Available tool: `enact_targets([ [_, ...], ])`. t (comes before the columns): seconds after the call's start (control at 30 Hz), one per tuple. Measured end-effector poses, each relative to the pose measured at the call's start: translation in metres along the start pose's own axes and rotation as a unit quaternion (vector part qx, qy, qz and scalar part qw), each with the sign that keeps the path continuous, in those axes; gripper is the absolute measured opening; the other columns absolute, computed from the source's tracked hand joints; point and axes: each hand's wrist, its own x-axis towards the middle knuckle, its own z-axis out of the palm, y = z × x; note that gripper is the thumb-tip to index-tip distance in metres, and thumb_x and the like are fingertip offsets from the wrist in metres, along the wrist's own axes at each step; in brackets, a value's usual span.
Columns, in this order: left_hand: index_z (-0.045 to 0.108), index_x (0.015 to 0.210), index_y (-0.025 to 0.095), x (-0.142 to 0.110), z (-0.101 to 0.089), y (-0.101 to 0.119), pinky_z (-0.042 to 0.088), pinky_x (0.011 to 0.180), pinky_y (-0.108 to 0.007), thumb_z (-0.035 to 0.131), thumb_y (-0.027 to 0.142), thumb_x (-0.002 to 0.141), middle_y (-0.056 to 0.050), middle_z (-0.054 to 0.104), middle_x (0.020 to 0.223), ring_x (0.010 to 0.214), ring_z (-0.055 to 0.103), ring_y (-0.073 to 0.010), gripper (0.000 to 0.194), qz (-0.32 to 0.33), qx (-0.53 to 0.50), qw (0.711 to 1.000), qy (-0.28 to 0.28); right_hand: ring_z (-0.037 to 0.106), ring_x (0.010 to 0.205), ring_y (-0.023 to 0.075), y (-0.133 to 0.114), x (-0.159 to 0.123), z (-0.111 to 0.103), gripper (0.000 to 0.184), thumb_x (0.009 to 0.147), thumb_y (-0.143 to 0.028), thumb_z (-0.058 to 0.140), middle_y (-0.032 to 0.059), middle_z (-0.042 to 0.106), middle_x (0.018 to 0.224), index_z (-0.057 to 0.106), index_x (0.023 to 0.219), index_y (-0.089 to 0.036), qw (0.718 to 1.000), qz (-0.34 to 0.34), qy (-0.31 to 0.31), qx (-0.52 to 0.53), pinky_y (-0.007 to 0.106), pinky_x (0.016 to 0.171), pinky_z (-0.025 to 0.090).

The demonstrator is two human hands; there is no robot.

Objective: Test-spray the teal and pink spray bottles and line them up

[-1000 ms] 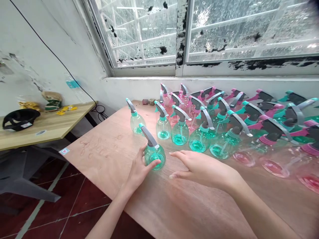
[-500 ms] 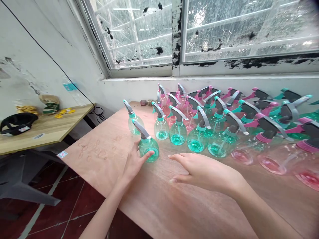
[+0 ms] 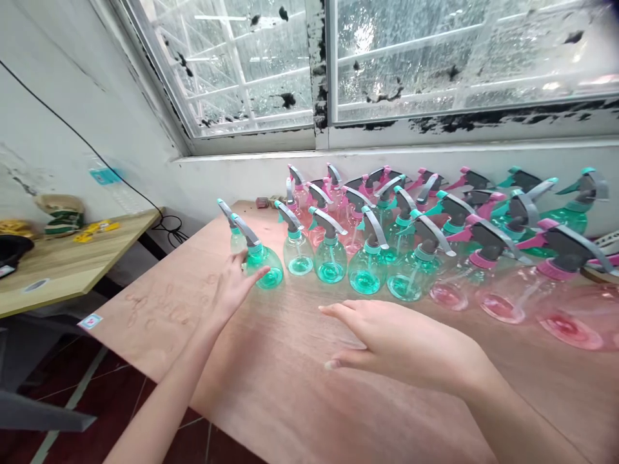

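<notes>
My left hand [image 3: 232,287] is curled round the left side of a clear green spray bottle [image 3: 271,264], its thumb across the front. The bottle has a green collar and grey trigger head and stands upright at the left end of the front row. Partly hidden behind it is a paler green spray bottle [image 3: 236,240]. To its right stands another green spray bottle [image 3: 298,251], close beside it. My right hand [image 3: 387,338] hovers over the table in front of the row, fingers and thumb apart, holding nothing.
Several green and pink spray bottles [image 3: 503,293] stand in rows on the wooden table [image 3: 290,386], below a window [image 3: 242,64]. At left, a second table [image 3: 62,264] bears a bag [image 3: 62,212] and yellow pieces [image 3: 97,229]. A black cable [image 3: 87,135] hangs along the wall.
My left hand has moved the green spray bottle away from me and leftward, up to the front row. My right hand stays open over the table. The view has swung right.
</notes>
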Motion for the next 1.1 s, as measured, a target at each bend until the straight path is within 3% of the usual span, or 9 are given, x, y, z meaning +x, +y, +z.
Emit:
enact_targets([
  [0.17, 0.055, 0.126, 0.019, 0.012, 0.001, 0.010, 0.053, 0.088, -0.041, 0.071, 0.052, 0.077, -0.011, 0.064, 0.122, 0.102, 0.066, -0.0292, 0.061, 0.021, 0.030, 0.999, -0.001, 0.063, 0.115, 0.0345, -0.002, -0.015, -0.003, 0.057, 0.087, -0.050, 0.064, 0.0125, 0.064, 0.129, 0.055, 0.135, -0.021, 0.999, -0.024, 0.032, -0.015, 0.043, 0.082, 0.058],
  [0.27, 0.060, 0.121, 0.016, 0.019, 0.001, 0.016, 0.049, 0.096, -0.044, 0.072, 0.052, 0.077, -0.015, 0.057, 0.127, 0.110, 0.062, -0.0324, 0.058, 0.034, 0.070, 0.997, 0.013, 0.064, 0.113, 0.0351, -0.008, -0.022, -0.003, 0.057, 0.085, -0.050, 0.066, 0.0129, 0.065, 0.127, 0.056, 0.133, -0.020, 0.998, -0.030, 0.037, -0.031, 0.044, 0.079, 0.058],
  [0.47, 0.064, 0.119, 0.013, 0.038, 0.005, 0.023, 0.044, 0.101, -0.047, 0.069, 0.053, 0.079, -0.017, 0.053, 0.121, 0.114, 0.057, -0.0368, 0.057, 0.046, 0.158, 0.986, 0.020, 0.071, 0.095, 0.0312, -0.023, -0.029, -0.007, 0.047, 0.081, -0.046, 0.073, 0.0133, 0.071, 0.113, 0.066, 0.116, -0.015, 0.996, -0.075, 0.008, -0.046, 0.043, 0.079, 0.058],
  [0.67, 0.058, 0.128, 0.012, 0.046, 0.014, 0.021, 0.047, 0.097, -0.044, 0.059, 0.056, 0.085, -0.016, 0.055, 0.118, 0.108, 0.060, -0.0332, 0.061, 0.039, 0.159, 0.986, 0.020, 0.072, 0.085, 0.0266, -0.024, -0.039, -0.011, 0.043, 0.077, -0.046, 0.076, 0.0086, 0.074, 0.100, 0.068, 0.107, -0.016, 0.993, -0.094, 0.056, -0.049, 0.037, 0.077, 0.057],
  [0.83, 0.051, 0.134, 0.006, 0.038, 0.018, 0.022, 0.046, 0.097, -0.044, 0.061, 0.052, 0.086, -0.020, 0.052, 0.121, 0.112, 0.058, -0.0348, 0.068, 0.031, 0.154, 0.987, 0.043, 0.072, 0.083, 0.0261, -0.020, -0.046, -0.016, 0.048, 0.076, -0.048, 0.077, 0.0084, 0.074, 0.098, 0.068, 0.110, -0.015, 0.990, -0.104, 0.069, -0.059, 0.037, 0.074, 0.058],
  [0.93, 0.048, 0.137, 0.006, 0.023, 0.021, 0.028, 0.044, 0.100, -0.047, 0.062, 0.054, 0.085, -0.021, 0.047, 0.123, 0.120, 0.050, -0.0365, 0.072, 0.057, 0.129, 0.982, 0.122, 0.072, 0.081, 0.0240, -0.017, -0.050, -0.017, 0.045, 0.080, -0.047, 0.073, 0.0078, 0.075, 0.096, 0.067, 0.110, -0.014, 0.985, -0.126, 0.090, -0.071, 0.035, 0.074, 0.058],
  [1.0, 0.052, 0.134, 0.010, 0.013, 0.025, 0.036, 0.047, 0.097, -0.044, 0.058, 0.055, 0.088, -0.018, 0.047, 0.122, 0.119, 0.051, -0.0339, 0.065, 0.101, 0.091, 0.978, 0.160, 0.072, 0.079, 0.0226, -0.016, -0.052, -0.015, 0.044, 0.083, -0.045, 0.071, 0.0079, 0.075, 0.096, 0.066, 0.111, -0.012, 0.979, -0.149, 0.110, -0.085, 0.034, 0.075, 0.058],
  [1.1, 0.059, 0.126, 0.013, 0.006, 0.035, 0.055, 0.049, 0.094, -0.041, 0.056, 0.057, 0.088, -0.013, 0.051, 0.113, 0.105, 0.059, -0.0297, 0.058, 0.119, 0.063, 0.985, 0.107, 0.073, 0.079, 0.0217, -0.015, -0.051, -0.009, 0.039, 0.087, -0.040, 0.066, 0.0081, 0.075, 0.097, 0.065, 0.113, -0.012, 0.969, -0.171, 0.144, -0.102, 0.032, 0.075, 0.058],
])
